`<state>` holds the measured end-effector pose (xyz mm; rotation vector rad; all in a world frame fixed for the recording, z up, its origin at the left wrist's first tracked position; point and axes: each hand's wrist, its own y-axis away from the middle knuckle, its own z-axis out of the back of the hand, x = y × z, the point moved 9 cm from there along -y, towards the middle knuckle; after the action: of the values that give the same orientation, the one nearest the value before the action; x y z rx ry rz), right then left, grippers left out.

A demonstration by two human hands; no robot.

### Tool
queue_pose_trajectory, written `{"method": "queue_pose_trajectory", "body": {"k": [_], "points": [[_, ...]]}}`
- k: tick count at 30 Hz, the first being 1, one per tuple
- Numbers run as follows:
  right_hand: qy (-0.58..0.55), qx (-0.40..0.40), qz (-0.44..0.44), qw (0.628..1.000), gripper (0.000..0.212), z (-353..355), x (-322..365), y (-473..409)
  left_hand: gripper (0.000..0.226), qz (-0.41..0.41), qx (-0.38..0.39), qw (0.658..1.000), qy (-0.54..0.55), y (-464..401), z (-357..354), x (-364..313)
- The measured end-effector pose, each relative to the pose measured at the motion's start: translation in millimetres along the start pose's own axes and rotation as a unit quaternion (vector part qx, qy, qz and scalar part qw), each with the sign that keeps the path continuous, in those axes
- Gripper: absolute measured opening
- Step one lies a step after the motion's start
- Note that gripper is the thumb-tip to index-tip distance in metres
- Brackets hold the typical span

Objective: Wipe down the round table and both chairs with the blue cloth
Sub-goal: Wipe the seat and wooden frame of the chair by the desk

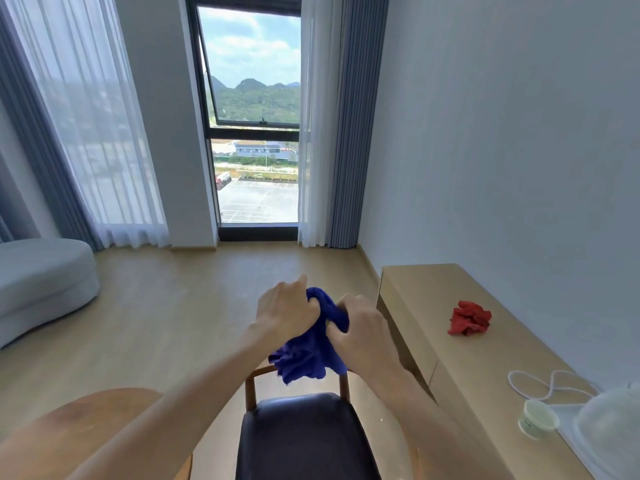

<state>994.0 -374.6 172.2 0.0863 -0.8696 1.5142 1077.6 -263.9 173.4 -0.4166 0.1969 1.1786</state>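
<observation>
**Blue cloth bunched between both hands above the chair**

At about 4 o'clock in the head view, a small pale cup [538, 423] stands on the long wooden sideboard [460, 341]; its lid is on, so what it holds cannot be told. Just beside it, toward 5 o'clock, lies a clear domed cover [609, 431] on a white sheet, with nothing visible under it. A white cord [550, 384] loops on the sideboard top near the cup. Further along the same top, at 3 o'clock, a crumpled red cloth [470, 318] lies by itself, well apart from the cup.

The blue cloth [313, 344] is held up in the air near the centre, gathered into a wad. The left hand [287, 311] has its fingers curled tightly round the cloth's upper part, thumb pointing up. The right hand [360, 327] is clamped on the same wad from the other side, thumb pressed into the fabric. The two hands nearly touch, and the loose end of the cloth hangs down between the wrists.

Both forearms reach forward from 7 and 5 o'clock and converge at the cloth.

Directly beneath, at 6 o'clock, stands a chair [304, 434] with a dark seat and wooden back rail; the cloth hangs just above that rail. The round table [86, 414] shows its edge at 8 o'clock, partly under the left forearm. A grey sofa [41, 282] sits at 9 o'clock.
</observation>
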Motion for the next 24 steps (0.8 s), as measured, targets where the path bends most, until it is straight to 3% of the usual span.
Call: {"method": "queue_pose_trajectory", "body": {"k": [4, 8, 10, 13, 18, 20, 22, 24], "points": [[-0.058, 0.037, -0.023, 0.997, 0.03, -19.5, 3.7, 7.8, 0.012, 0.144, 0.106, 0.969, 0.171, 3.5, -18.4, 8.8], [-0.023, 0.076, -0.036, 0.996, 0.062, -30.0, -7.6, 7.1, 0.023, 0.264, 0.182, 0.848, 0.422, 20.5, -28.4, 9.3], [-0.012, 0.076, -0.038, 0.996, 0.063, -30.6, -14.9, 4.6, 0.028, 0.254, 0.209, 0.826, 0.457, 22.5, -28.5, 4.1], [-0.02, 0.07, -0.027, 0.997, 0.052, -21.8, -24.1, -2.3, 0.029, 0.214, 0.236, 0.845, 0.429, 18.4, -26.1, 0.9], [-0.087, 0.035, -0.001, 0.996, 0.038, 7.5, -33.4, -13.0, 0.027, 0.03, 0.137, 0.953, 0.27, 4.5, -12.6, 13.7], [-0.137, 0.022, -0.006, 0.99, 0.037, 15.4, -39.4, -14.1, 0.043, -0.039, 0.144, 0.956, 0.252, 11.7, -26.1, 15.7], [-0.208, 0.023, -0.025, 0.978, 0.036, 18.3, -48.9, -13.9, 0.061, -0.083, 0.2, 0.937, 0.276, 22.9, -49.7, 13.8], [-0.296, 0.027, -0.052, 0.953, 0.035, 18.5, -59.3, -11.6, 0.065, -0.101, 0.229, 0.91, 0.331, 30.4, -62.8, 10.1]]}}
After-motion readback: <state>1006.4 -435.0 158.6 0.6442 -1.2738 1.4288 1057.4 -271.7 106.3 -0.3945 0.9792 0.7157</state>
